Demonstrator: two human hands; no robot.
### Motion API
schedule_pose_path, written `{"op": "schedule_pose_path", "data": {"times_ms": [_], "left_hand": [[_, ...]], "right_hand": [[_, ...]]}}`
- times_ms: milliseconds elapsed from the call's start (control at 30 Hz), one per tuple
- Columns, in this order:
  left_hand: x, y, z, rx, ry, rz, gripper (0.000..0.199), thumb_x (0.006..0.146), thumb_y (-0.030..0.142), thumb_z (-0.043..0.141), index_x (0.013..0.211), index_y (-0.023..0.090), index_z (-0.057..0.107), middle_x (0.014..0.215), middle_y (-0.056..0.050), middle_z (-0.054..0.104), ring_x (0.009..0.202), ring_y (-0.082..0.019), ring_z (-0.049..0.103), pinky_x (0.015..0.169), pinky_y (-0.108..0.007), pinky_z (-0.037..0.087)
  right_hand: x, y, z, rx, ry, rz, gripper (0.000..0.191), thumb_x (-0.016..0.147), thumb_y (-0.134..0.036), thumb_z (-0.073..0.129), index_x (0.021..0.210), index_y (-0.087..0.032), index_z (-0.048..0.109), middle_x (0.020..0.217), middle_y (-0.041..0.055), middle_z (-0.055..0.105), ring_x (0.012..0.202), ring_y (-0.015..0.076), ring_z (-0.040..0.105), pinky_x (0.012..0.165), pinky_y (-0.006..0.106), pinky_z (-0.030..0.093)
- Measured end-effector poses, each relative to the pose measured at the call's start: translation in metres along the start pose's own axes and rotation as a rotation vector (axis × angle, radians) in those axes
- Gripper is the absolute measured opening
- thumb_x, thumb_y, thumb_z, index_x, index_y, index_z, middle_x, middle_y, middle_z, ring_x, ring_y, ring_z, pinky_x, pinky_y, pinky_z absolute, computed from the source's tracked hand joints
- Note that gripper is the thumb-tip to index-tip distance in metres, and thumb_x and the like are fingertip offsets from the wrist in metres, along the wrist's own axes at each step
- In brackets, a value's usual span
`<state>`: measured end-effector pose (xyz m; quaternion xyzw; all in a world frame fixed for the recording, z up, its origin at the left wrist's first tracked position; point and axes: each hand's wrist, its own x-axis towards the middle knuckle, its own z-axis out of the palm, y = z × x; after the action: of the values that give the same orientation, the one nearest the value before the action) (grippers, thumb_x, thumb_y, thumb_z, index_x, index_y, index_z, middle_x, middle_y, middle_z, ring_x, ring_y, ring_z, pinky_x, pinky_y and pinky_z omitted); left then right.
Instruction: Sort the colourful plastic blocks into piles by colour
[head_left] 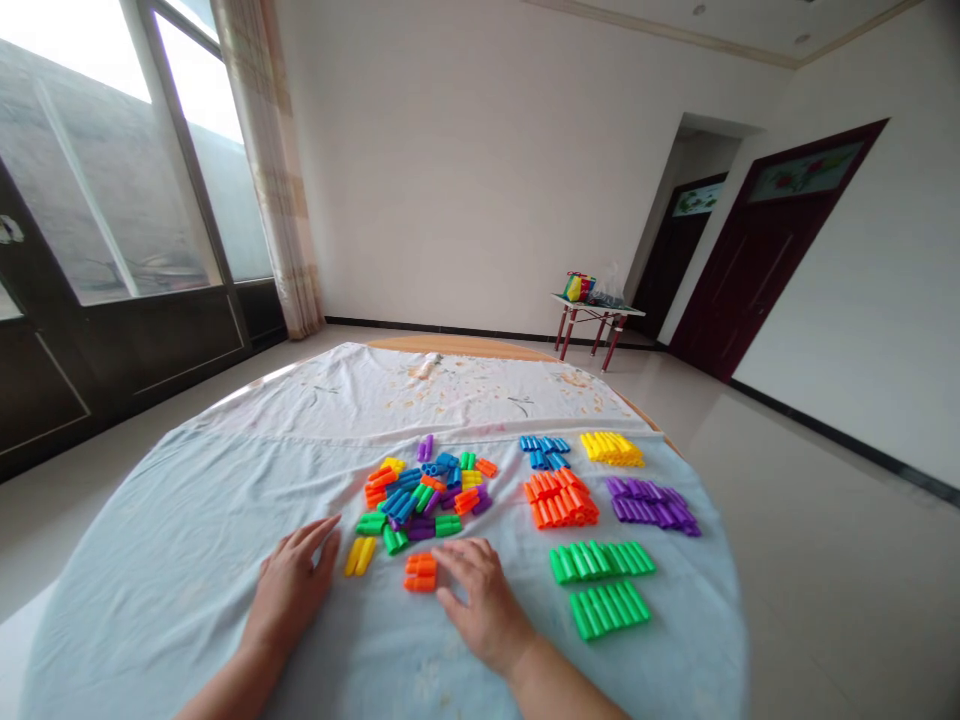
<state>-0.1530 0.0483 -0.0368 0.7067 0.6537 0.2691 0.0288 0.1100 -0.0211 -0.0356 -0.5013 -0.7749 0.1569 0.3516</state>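
Observation:
My left hand (298, 562) rests on the light blue cloth with its fingers stretched out, left of a yellow pair of plastic tubes (360, 556). My right hand (480, 590) has its thumb and fingers apart. Its fingertips reach the right end of a few small orange tubes (420, 573); whether they touch cannot be made out. Beyond both hands lies a mixed heap of tube pieces (424, 500) in blue, green, orange, purple and yellow. Sorted groups sit to the right: orange (561, 500), green (602, 562), purple (652, 506), blue (545, 450) and yellow (612, 449).
The round table carries a blue cloth (187, 560) and, farther off, a white floral cloth (360, 385). A small side table (598, 305) with bags stands near the far wall. Glass doors (112, 180) are on the left, dark red doors (765, 250) on the right.

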Motion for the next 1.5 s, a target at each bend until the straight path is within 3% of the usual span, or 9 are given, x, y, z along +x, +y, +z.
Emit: {"op": "schedule_pose_path", "data": {"times_ms": [100,300,433,500,700,800,1033,1333,1500], "left_hand": [[0.001,-0.001,0.004,0.026,-0.042,-0.018,0.044,0.084,0.044,0.032,0.11,0.024,0.062,0.112,-0.007,0.065,0.106,-0.027,0.054,0.088,-0.044,0.041],[0.004,-0.001,0.006,0.067,-0.139,-0.032,0.047,0.083,0.048,0.032,0.114,0.025,0.059,0.119,-0.005,0.061,0.114,-0.027,0.049,0.095,-0.044,0.036],[0.007,-0.004,0.008,0.076,-0.163,-0.037,0.048,0.084,0.048,0.031,0.114,0.024,0.06,0.12,-0.006,0.06,0.113,-0.028,0.049,0.095,-0.047,0.036],[0.008,-0.005,0.011,0.078,-0.174,-0.048,0.048,0.084,0.048,0.031,0.113,0.025,0.06,0.121,-0.005,0.06,0.113,-0.028,0.049,0.095,-0.047,0.036],[0.01,-0.014,0.019,0.078,-0.152,-0.029,0.044,0.083,0.048,0.033,0.112,0.03,0.06,0.121,-0.003,0.06,0.113,-0.028,0.05,0.094,-0.049,0.037],[0.011,-0.022,0.025,0.082,-0.129,0.002,0.042,0.081,0.049,0.036,0.11,0.031,0.061,0.119,-0.003,0.061,0.11,-0.029,0.052,0.093,-0.049,0.039],[0.012,-0.026,0.028,0.092,-0.128,0.034,0.042,0.082,0.047,0.037,0.11,0.029,0.061,0.119,-0.003,0.061,0.11,-0.028,0.053,0.094,-0.048,0.039],[0.009,-0.017,0.02,0.112,-0.176,0.018,0.046,0.083,0.049,0.032,0.111,0.028,0.061,0.121,-0.003,0.059,0.113,-0.027,0.05,0.096,-0.044,0.037],[0.008,-0.009,0.014,0.115,-0.197,0.009,0.046,0.083,0.047,0.03,0.111,0.028,0.062,0.121,-0.003,0.059,0.115,-0.026,0.049,0.096,-0.044,0.036]], "right_hand": [[0.012,-0.009,0.013,-0.015,-0.042,0.013,0.05,0.074,-0.025,0.064,0.122,-0.03,0.052,0.119,0.0042,0.053,0.109,0.0218,0.045,0.095,0.036,0.037],[0.019,-0.018,0.013,-0.181,-0.03,0.145,0.036,0.075,-0.044,0.061,0.108,-0.031,0.059,0.093,0.0042,0.058,0.092,0.0234,0.049,0.082,0.039,0.041],[0.011,-0.024,0.002,-0.234,-0.095,0.277,0.055,0.061,-0.069,0.06,0.095,-0.027,0.063,0.088,0.0072,0.057,0.092,0.0289,0.049,0.082,0.047,0.039],[0.01,-0.024,-0.003,-0.203,-0.128,0.254,0.061,0.059,-0.072,0.059,0.101,-0.028,0.062,0.093,0.0072,0.057,0.094,0.0289,0.048,0.085,0.048,0.037],[0.017,-0.014,-0.021,-0.091,-0.188,0.002,0.059,0.072,-0.045,0.065,0.126,-0.035,0.045,0.128,0.0022,0.047,0.115,0.0255,0.038,0.098,0.042,0.029],[0.021,-0.011,-0.023,-0.1,-0.244,-0.037,0.053,0.076,-0.028,0.061,0.126,-0.034,0.045,0.125,0.0004,0.051,0.113,0.023,0.04,0.097,0.038,0.031],[0.018,-0.008,-0.022,-0.146,-0.251,-0.011,0.05,0.073,-0.026,0.064,0.122,-0.033,0.051,0.108,0.0018,0.061,0.101,0.0237,0.047,0.09,0.039,0.036],[0.045,0.048,-0.09,-0.361,-0.081,0.113,0.06,0.075,-0.02,0.063,0.13,-0.031,0.043,0.113,0.0002,0.059,0.104,0.0204,0.043,0.093,0.033,0.031],[0.061,0.08,-0.102,-0.458,-0.089,0.192,0.055,0.074,-0.014,0.06,0.125,-0.028,0.049,0.111,0.0021,0.061,0.105,0.023,0.044,0.09,0.036,0.03]]}}
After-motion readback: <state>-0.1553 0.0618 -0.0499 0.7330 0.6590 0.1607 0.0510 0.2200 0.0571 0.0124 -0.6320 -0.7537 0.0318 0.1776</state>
